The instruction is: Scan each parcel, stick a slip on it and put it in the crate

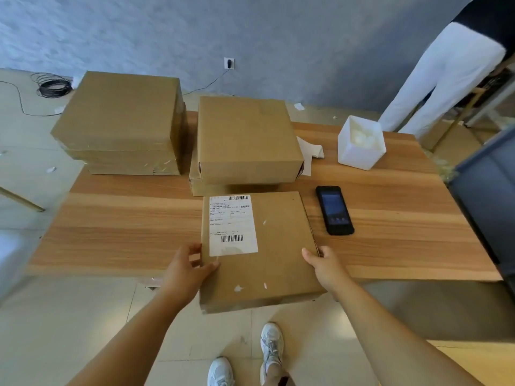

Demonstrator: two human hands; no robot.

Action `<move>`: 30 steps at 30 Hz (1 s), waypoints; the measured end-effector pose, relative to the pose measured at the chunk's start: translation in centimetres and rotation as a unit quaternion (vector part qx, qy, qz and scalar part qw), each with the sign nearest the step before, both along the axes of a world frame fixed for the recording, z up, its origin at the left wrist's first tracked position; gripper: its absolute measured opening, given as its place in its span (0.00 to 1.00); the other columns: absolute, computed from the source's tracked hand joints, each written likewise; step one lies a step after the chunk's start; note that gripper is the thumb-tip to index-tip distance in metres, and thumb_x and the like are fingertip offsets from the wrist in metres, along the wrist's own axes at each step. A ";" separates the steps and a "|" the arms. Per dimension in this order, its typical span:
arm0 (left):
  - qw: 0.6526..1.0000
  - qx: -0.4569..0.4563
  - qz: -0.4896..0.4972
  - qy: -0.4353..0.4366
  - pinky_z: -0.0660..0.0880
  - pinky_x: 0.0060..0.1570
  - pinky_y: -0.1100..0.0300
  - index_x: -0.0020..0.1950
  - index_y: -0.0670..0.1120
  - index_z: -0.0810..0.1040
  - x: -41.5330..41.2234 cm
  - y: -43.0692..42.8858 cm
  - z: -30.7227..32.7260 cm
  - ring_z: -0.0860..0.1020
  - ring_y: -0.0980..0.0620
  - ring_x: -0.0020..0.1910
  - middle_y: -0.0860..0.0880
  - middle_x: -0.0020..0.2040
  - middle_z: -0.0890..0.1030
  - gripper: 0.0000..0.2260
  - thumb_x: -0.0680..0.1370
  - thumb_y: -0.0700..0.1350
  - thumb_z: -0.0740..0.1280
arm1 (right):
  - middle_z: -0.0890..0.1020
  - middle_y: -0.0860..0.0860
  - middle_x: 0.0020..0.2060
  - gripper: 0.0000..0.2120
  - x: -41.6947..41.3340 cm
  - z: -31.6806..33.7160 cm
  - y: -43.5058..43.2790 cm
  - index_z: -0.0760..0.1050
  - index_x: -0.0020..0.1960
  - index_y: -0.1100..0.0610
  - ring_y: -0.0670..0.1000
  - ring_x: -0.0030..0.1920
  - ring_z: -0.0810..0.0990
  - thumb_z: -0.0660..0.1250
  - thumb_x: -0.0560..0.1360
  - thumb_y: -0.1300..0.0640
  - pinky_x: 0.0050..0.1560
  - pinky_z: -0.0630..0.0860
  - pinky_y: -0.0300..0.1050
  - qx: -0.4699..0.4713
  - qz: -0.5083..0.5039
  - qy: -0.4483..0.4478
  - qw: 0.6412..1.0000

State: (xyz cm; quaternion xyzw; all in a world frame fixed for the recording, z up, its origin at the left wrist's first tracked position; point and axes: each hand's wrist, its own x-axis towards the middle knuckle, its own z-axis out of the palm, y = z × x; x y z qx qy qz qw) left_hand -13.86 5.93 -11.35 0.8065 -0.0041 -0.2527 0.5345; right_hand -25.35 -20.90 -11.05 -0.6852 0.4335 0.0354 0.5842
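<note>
A flat cardboard parcel (278, 246) lies at the table's near edge, its front part hanging over the floor. A white slip (232, 225) with two barcodes is stuck on its top left. My left hand (185, 267) grips the parcel's left edge, thumb on top near the slip's lower corner. My right hand (324, 264) holds the right edge. A black handheld scanner (334, 210) lies screen up on the table just right of the parcel. A dark grey crate (490, 207) shows at the right edge of the view.
Two stacks of cardboard parcels (122, 121) (245, 137) stand at the back of the wooden table (125, 224). A white box (361, 143) and backing paper scraps (310, 151) sit at the back right. A person in white trousers (446, 76) stands beyond the table's far right corner.
</note>
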 end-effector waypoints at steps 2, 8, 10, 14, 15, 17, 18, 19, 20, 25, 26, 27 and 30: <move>1.000 0.016 -0.005 -0.008 0.73 0.46 0.63 0.64 0.49 0.70 0.9 -0.6 0.0 0.77 0.54 0.53 0.55 0.57 0.77 0.23 0.72 0.46 0.73 | 0.78 0.51 0.50 0.19 1.1 -0.4 0.3 0.68 0.60 0.56 0.52 0.49 0.79 0.68 0.75 0.49 0.48 0.77 0.48 -0.011 -0.029 -0.005 0.999; 0.995 0.092 -0.034 -0.019 0.74 0.57 0.51 0.74 0.51 0.62 3.4 -2.1 -0.4 0.74 0.49 0.61 0.50 0.66 0.73 0.28 0.76 0.45 0.68 | 0.74 0.45 0.44 0.16 4.4 -1.2 -0.7 0.67 0.60 0.56 0.44 0.42 0.73 0.67 0.77 0.53 0.41 0.70 0.41 -0.066 0.015 0.001 0.998; 0.994 0.106 -0.027 -0.025 0.73 0.55 0.54 0.74 0.51 0.60 3.9 -2.6 -0.4 0.74 0.49 0.61 0.49 0.68 0.72 0.28 0.76 0.46 0.67 | 0.76 0.47 0.51 0.15 5.1 -1.2 -1.7 0.68 0.62 0.54 0.42 0.44 0.74 0.66 0.77 0.53 0.44 0.72 0.39 -0.063 0.057 0.001 0.996; 0.973 0.197 -0.026 -0.113 0.68 0.62 0.46 0.71 0.47 0.66 4.5 -4.2 -0.3 0.67 0.42 0.63 0.46 0.68 0.67 0.24 0.76 0.46 0.67 | 0.75 0.46 0.62 0.22 6.2 -1.2 -4.1 0.68 0.69 0.54 0.48 0.60 0.74 0.65 0.77 0.49 0.63 0.72 0.49 -0.035 0.126 0.005 0.991; 0.964 0.222 -0.022 -0.146 0.67 0.62 0.45 0.67 0.46 0.70 4.3 -4.8 -0.1 0.65 0.40 0.63 0.45 0.67 0.67 0.22 0.75 0.45 0.68 | 0.76 0.46 0.60 0.21 6.4 -1.3 -4.9 0.70 0.68 0.54 0.49 0.60 0.74 0.65 0.77 0.48 0.62 0.72 0.48 -0.045 0.134 0.009 0.990; 0.941 0.258 -0.020 -0.218 0.67 0.59 0.43 0.61 0.43 0.76 4.0 -6.1 0.1 0.65 0.37 0.60 0.42 0.64 0.71 0.17 0.72 0.42 0.71 | 0.79 0.46 0.54 0.15 6.6 -1.6 -6.6 0.76 0.61 0.53 0.48 0.55 0.77 0.64 0.77 0.47 0.53 0.73 0.42 -0.105 0.137 0.017 0.985; 0.930 0.267 -0.027 -0.252 0.68 0.56 0.41 0.58 0.42 0.79 3.8 -6.8 0.2 0.67 0.35 0.58 0.41 0.61 0.73 0.16 0.71 0.40 0.72 | 0.80 0.46 0.50 0.11 6.6 -1.8 -7.6 0.77 0.55 0.52 0.48 0.51 0.78 0.64 0.77 0.48 0.47 0.73 0.40 -0.143 0.129 0.022 0.981; 0.921 0.270 -0.038 -0.280 0.70 0.53 0.41 0.55 0.40 0.80 3.6 -7.6 0.4 0.69 0.34 0.56 0.40 0.58 0.75 0.15 0.69 0.38 0.74 | 0.81 0.47 0.47 0.08 6.5 -2.0 -8.6 0.77 0.51 0.52 0.47 0.48 0.79 0.64 0.78 0.49 0.43 0.72 0.40 -0.178 0.116 0.031 0.977; 0.913 0.269 -0.054 -0.301 0.71 0.50 0.41 0.52 0.40 0.81 3.6 -8.4 0.6 0.71 0.34 0.54 0.41 0.55 0.78 0.13 0.68 0.37 0.74 | 0.81 0.48 0.45 0.07 6.4 -2.2 -9.6 0.76 0.48 0.52 0.47 0.44 0.79 0.64 0.78 0.50 0.40 0.72 0.41 -0.213 0.104 0.044 0.971; 0.888 0.314 -0.112 -0.316 0.71 0.49 0.43 0.52 0.44 0.81 3.5 -13.3 1.1 0.75 0.37 0.53 0.45 0.53 0.79 0.12 0.70 0.43 0.73 | 0.77 0.52 0.52 0.11 6.2 -3.3 -14.5 0.72 0.55 0.54 0.51 0.47 0.75 0.65 0.76 0.50 0.41 0.71 0.44 -0.363 0.097 0.144 0.916; 0.882 0.336 -0.123 -0.308 0.70 0.51 0.43 0.54 0.45 0.80 3.4 -14.2 1.0 0.74 0.38 0.55 0.45 0.55 0.78 0.14 0.70 0.46 0.72 | 0.75 0.53 0.56 0.18 6.5 -3.5 -15.2 0.70 0.59 0.56 0.54 0.53 0.73 0.66 0.75 0.47 0.46 0.72 0.45 -0.385 0.104 0.171 0.901; 0.875 0.356 -0.134 -0.300 0.69 0.54 0.43 0.57 0.46 0.79 3.3 -15.0 0.8 0.72 0.38 0.56 0.46 0.58 0.76 0.16 0.71 0.49 0.71 | 0.73 0.55 0.58 0.25 6.7 -3.8 -15.9 0.68 0.62 0.58 0.56 0.57 0.71 0.67 0.73 0.43 0.50 0.72 0.48 -0.398 0.107 0.198 0.889; 0.866 0.379 -0.137 -0.297 0.68 0.55 0.40 0.59 0.47 0.78 3.1 -16.7 0.5 0.71 0.36 0.57 0.46 0.60 0.75 0.18 0.71 0.52 0.71 | 0.67 0.57 0.63 0.45 7.8 -4.7 -17.1 0.60 0.68 0.60 0.58 0.63 0.67 0.67 0.65 0.30 0.58 0.70 0.50 -0.363 0.110 0.262 0.887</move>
